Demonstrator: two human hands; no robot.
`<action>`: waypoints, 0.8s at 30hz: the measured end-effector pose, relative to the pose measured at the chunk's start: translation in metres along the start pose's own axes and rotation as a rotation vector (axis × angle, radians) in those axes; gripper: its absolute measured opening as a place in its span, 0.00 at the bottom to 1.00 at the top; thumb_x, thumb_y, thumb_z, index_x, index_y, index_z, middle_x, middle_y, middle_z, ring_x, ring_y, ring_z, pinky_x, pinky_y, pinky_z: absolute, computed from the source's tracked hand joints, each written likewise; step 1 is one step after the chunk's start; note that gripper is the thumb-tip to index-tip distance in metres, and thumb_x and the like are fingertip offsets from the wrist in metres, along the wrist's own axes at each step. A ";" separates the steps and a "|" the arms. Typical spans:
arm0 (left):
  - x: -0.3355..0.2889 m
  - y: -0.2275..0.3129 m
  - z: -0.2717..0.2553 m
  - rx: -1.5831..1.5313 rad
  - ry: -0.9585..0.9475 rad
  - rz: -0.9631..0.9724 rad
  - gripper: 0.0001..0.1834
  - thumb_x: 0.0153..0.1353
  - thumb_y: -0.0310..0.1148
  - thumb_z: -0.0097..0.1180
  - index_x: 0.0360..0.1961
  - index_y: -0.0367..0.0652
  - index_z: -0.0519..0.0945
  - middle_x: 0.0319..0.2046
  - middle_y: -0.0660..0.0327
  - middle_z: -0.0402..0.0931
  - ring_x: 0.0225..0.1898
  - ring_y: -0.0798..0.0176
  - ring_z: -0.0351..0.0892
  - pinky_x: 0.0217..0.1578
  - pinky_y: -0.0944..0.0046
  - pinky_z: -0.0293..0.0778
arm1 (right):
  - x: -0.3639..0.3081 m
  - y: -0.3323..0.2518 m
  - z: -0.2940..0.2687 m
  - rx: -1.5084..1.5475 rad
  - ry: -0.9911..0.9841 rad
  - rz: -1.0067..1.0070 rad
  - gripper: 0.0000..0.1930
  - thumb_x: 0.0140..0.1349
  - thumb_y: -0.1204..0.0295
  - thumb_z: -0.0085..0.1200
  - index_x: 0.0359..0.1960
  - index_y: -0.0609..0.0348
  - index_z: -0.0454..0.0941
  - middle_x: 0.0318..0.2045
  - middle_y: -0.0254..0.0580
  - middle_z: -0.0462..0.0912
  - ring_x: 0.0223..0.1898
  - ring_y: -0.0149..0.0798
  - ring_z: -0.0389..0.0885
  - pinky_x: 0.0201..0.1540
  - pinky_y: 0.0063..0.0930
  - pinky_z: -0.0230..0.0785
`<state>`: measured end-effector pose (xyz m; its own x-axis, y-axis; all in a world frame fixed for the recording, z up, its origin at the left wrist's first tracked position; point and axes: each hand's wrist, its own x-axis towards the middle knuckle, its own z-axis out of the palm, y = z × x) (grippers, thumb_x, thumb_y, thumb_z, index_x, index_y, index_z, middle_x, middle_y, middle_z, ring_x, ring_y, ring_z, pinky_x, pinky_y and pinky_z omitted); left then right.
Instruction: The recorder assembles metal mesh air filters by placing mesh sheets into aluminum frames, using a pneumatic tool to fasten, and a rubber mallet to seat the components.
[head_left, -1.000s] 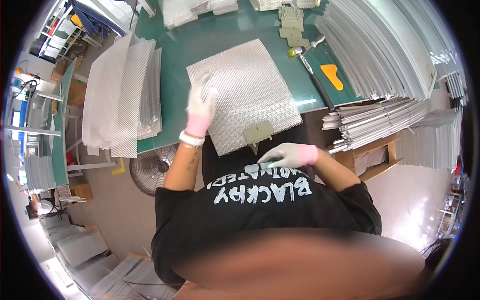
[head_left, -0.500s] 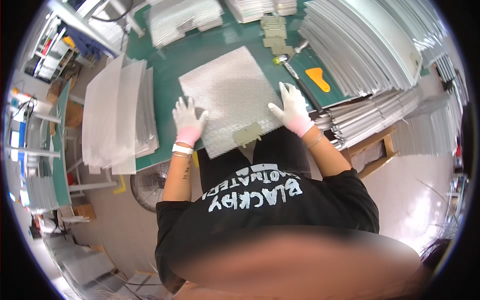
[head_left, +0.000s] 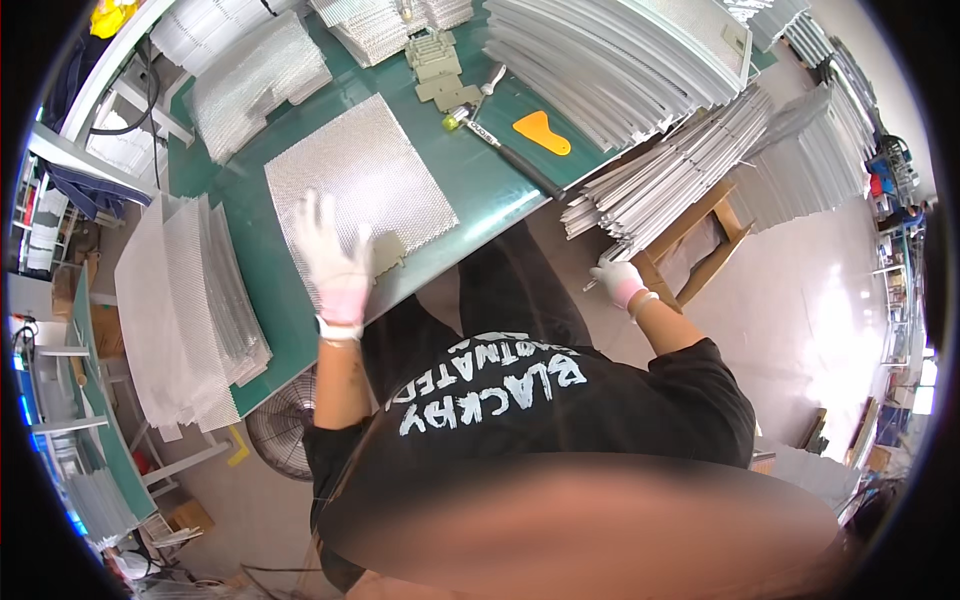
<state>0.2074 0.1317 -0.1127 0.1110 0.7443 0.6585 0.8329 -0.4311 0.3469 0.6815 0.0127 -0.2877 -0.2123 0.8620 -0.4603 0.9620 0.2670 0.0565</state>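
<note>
A silvery perforated sheet (head_left: pixel 365 160) lies flat on the green table (head_left: pixel 470 235). My left hand (head_left: pixel 335 255), in a white glove with a pink cuff, is over its near left part with the fingers spread. Beside that hand, a small grey-green notched plate (head_left: pixel 388 252) sits at the sheet's near edge. My right hand (head_left: pixel 618 278), also gloved, is off the table at the near end of a stack of thin metallic strips (head_left: pixel 650 190). Its fingers are closed, and a small pale end shows beside them; what they grip is not clear.
A hammer (head_left: pixel 505 152) and a yellow scraper (head_left: pixel 542 132) lie right of the sheet, near several grey-green plates (head_left: pixel 435 65). Large stacked panels (head_left: pixel 600 70) stand at the far right, more sheets (head_left: pixel 180 300) at the left. A wooden frame (head_left: pixel 700 245) is below the strips.
My right hand has left the sheet and moved right and down to the strips, closing. My left hand has shifted onto the sheet. The whole view has turned toward the right.
</note>
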 end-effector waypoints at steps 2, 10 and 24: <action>-0.018 0.038 -0.012 -0.165 -0.114 0.098 0.29 0.56 0.29 0.61 0.60 0.36 0.70 0.65 0.44 0.61 0.67 0.41 0.60 0.67 0.48 0.56 | 0.013 0.003 0.007 0.006 0.010 0.024 0.13 0.57 0.71 0.56 0.45 0.51 0.79 0.44 0.43 0.80 0.43 0.48 0.83 0.43 0.40 0.78; -0.123 0.058 0.031 -0.845 -0.986 0.049 0.20 0.65 0.37 0.54 0.54 0.37 0.76 0.52 0.50 0.77 0.55 0.51 0.76 0.58 0.58 0.70 | 0.023 -0.040 -0.109 0.029 0.120 -0.052 0.10 0.59 0.74 0.50 0.40 0.52 0.82 0.38 0.43 0.85 0.44 0.48 0.84 0.45 0.39 0.77; -0.149 0.053 0.031 -0.781 -1.057 -0.262 0.25 0.67 0.43 0.51 0.60 0.39 0.72 0.55 0.51 0.76 0.58 0.54 0.74 0.61 0.60 0.67 | 0.092 0.070 -0.097 0.004 0.010 0.107 0.13 0.56 0.73 0.51 0.42 0.45 0.83 0.53 0.43 0.78 0.50 0.52 0.79 0.48 0.43 0.74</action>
<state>0.2518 0.0134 -0.2132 0.6550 0.7310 -0.1914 0.4078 -0.1287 0.9040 0.7126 0.1526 -0.2401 -0.1105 0.8898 -0.4428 0.9799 0.1720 0.1012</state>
